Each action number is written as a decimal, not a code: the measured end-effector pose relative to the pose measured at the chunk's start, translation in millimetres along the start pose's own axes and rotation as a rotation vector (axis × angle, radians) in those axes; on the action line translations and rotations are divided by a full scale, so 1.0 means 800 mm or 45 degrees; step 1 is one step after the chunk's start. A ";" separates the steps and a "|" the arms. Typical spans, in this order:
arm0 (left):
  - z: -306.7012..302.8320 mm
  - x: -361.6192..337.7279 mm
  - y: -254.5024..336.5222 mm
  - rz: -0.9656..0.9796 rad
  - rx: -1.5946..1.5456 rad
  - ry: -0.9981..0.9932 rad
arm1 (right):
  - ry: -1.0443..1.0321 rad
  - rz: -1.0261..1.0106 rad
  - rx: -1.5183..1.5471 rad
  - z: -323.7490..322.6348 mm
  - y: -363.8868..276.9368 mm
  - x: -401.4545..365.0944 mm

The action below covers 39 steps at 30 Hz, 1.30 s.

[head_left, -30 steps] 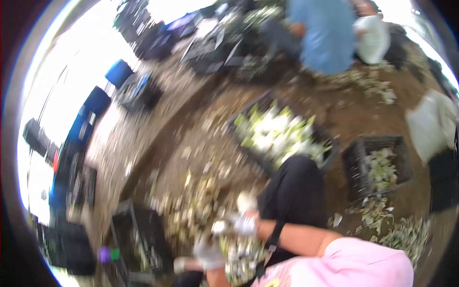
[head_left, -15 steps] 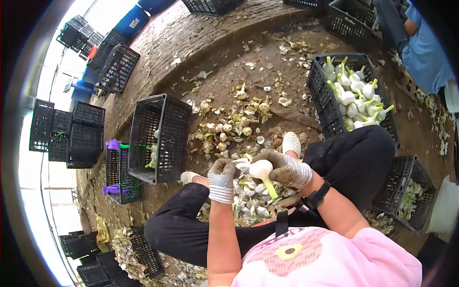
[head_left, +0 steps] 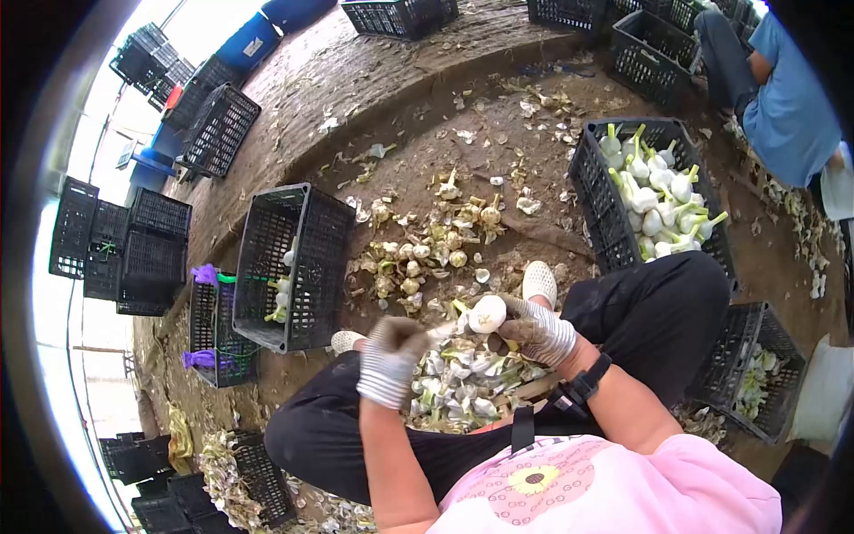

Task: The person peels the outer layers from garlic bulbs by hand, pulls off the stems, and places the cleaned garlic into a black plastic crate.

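My right hand (head_left: 536, 333), in a dirty work glove, holds a white garlic bulb (head_left: 487, 314) with its root end facing up. Just left of it is my left hand (head_left: 391, 356), also gloved, its fingers curled and blurred; a pale strip, perhaps peel, lies between it and the bulb. Under both hands, between my legs, is a pile of garlic skins (head_left: 463, 378). Beyond the pile, loose small bulbs (head_left: 414, 258) lie on the soil.
A black crate (head_left: 605, 214) full of white garlic stands at the right. Another crate (head_left: 302, 267) at the left holds a few bulbs. A smaller crate (head_left: 774, 409) holds green stems. At the upper right sits a person in a blue shirt (head_left: 792, 98).
My left hand has moved left, away from the bulb. The bulb has turned in my right hand, so its root end now faces the camera.
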<state>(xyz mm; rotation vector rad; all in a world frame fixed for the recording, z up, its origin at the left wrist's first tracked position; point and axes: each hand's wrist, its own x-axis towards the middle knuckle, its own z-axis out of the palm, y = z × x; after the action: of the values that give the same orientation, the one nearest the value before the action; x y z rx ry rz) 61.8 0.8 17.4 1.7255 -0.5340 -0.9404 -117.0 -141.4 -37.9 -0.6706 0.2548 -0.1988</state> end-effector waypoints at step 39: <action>0.122 0.386 -0.228 -0.127 1.173 0.075 | 0.535 0.272 -0.299 -0.059 0.016 0.063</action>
<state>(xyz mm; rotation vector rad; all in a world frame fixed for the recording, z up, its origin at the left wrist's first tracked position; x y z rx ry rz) 150.0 -219.1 -269.0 2.6052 -0.9400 -0.7445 -81.7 -172.7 -90.5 -0.8251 0.7581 -0.1034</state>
